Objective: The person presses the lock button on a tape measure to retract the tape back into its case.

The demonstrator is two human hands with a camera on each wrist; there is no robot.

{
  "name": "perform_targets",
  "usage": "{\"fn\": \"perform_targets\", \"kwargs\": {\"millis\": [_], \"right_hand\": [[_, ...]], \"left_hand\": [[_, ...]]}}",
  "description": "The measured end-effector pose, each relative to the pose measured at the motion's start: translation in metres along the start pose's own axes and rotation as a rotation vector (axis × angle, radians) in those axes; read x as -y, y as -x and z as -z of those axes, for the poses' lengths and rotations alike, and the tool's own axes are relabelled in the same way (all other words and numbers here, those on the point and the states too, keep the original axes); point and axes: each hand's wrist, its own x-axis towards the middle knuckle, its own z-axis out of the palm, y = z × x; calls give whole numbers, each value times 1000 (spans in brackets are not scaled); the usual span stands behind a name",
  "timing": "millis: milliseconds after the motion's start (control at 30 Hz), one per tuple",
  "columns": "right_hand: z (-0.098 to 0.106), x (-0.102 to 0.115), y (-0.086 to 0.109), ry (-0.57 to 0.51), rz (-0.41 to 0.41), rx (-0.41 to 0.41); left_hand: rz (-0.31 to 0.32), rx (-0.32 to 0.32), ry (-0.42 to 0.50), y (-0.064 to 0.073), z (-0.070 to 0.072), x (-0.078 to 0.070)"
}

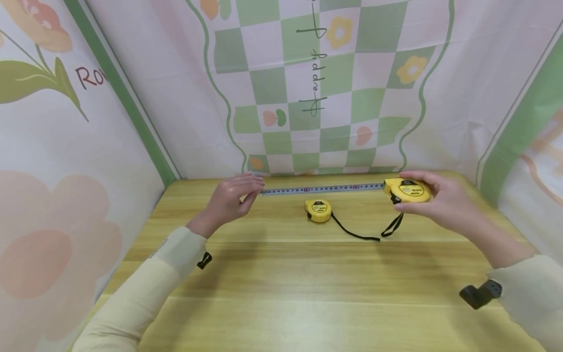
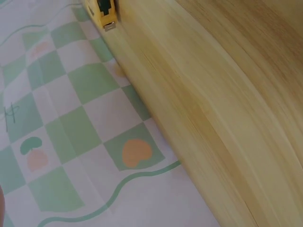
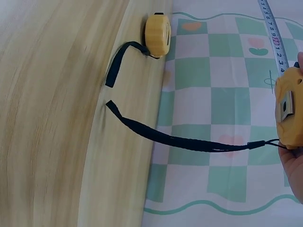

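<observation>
My right hand [image 1: 453,203] grips a yellow tape measure [image 1: 410,190] at the right, thumb below and fingers over its top. From its case a metal blade [image 1: 327,188] with printed numbers runs leftward, pulled out and straight. At the blade's far end, my left hand [image 1: 231,198] pinches the tip between thumb and fingers. A second yellow tape measure [image 1: 319,210] stands on the table between the hands, its blade retracted. In the right wrist view, the held tape measure [image 3: 291,108] shows its belt clip, and its black strap [image 3: 184,142] hangs down.
The wooden table [image 1: 281,303] reaches back to a green-and-white checkered cloth [image 1: 303,122]. Flowered cloth panels [image 1: 57,234] rise at both sides. A black strap [image 1: 358,236] trails rightward from the standing tape measure.
</observation>
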Motion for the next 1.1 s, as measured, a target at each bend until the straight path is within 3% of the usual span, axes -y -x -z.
{"fn": "perform_targets", "kwargs": {"millis": [567, 1100], "right_hand": [[-5, 2, -3, 25, -44, 23], [-13, 6, -3, 6, -31, 24]], "left_hand": [[-5, -13, 18, -8, -6, -2], [1, -1, 8, -12, -13, -5]]}}
